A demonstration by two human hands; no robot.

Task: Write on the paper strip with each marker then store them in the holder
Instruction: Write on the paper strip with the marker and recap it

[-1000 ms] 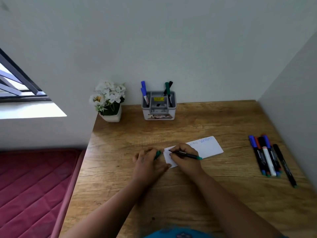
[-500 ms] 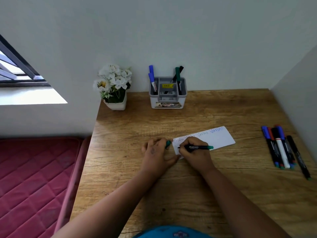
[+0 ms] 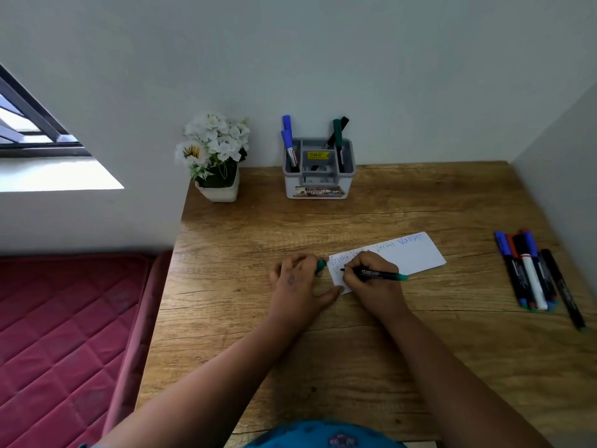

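While the right hand [image 3: 371,279] pinched the green marker [image 3: 374,273] tip-down on the paper strip [image 3: 416,258], left hand [image 3: 298,281] held its cap [image 3: 320,266]; pinning the strip would steady strokes.

A wooden desk [image 3: 387,350] fills a corner of pale walls [image 3: 355,59]. On the left, daylight falls through a barred window [image 3: 29,124] onto its sill, with a red quilted mattress [image 3: 58,334] below
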